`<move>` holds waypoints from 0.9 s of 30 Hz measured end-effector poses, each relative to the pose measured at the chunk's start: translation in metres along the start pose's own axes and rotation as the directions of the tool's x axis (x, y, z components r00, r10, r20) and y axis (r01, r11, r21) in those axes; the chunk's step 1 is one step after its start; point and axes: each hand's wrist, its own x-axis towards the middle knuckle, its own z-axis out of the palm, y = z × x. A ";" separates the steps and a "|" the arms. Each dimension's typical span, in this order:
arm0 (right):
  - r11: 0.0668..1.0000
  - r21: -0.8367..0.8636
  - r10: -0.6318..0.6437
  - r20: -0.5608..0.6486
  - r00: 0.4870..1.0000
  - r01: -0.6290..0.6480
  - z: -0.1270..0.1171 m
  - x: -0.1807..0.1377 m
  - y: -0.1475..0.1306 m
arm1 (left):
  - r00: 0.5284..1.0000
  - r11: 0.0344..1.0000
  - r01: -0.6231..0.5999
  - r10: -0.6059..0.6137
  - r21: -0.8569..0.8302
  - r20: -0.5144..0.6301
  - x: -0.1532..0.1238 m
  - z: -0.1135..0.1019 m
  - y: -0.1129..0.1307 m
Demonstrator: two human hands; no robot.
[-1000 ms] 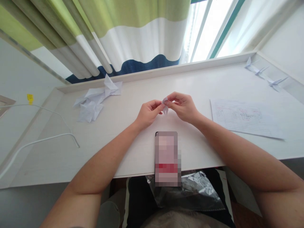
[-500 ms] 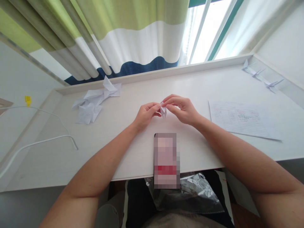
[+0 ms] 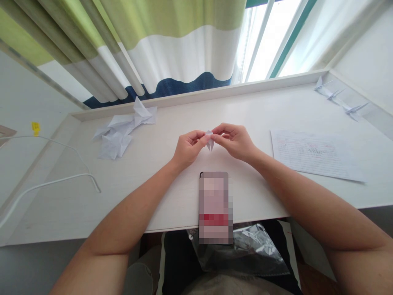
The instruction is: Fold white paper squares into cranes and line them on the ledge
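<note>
A small piece of folded white paper (image 3: 210, 145) is held between both hands above the middle of the white desk (image 3: 172, 192). My left hand (image 3: 189, 148) pinches its left side with thumb and fingers. From the other side, the thumb and fingertips of my right hand (image 3: 235, 140) close on its right edge. The paper has a pointed top and a narrow lower end that splits into two points. Parts of it are hidden behind the fingertips.
A phone (image 3: 215, 205) with a blurred screen lies at the front edge. Crumpled and folded papers (image 3: 115, 137) sit at the left; a written sheet (image 3: 310, 153) lies right. Several folded paper pieces (image 3: 333, 95) stand far right. A white cable (image 3: 61, 180) crosses the left side.
The left thumb has moved up onto the folded paper, and the right fingers have lowered and closed in at its edge. The paper's pointed top now shows more.
</note>
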 end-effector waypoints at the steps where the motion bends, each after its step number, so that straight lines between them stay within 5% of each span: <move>1: 1.000 0.004 -0.002 -0.001 1.000 0.002 0.001 0.000 0.000 | 1.000 1.000 -0.008 0.008 0.028 -0.005 0.000 0.000 0.000; 9: 0.998 0.062 0.029 0.017 0.999 -0.030 -0.001 0.000 -0.003 | 0.993 0.975 -0.118 0.118 0.186 0.013 -0.002 0.001 0.005; 27: 0.987 0.156 0.032 0.038 0.999 -0.038 0.002 0.002 0.001 | 0.999 0.993 -0.048 0.045 0.111 0.030 -0.001 0.004 0.000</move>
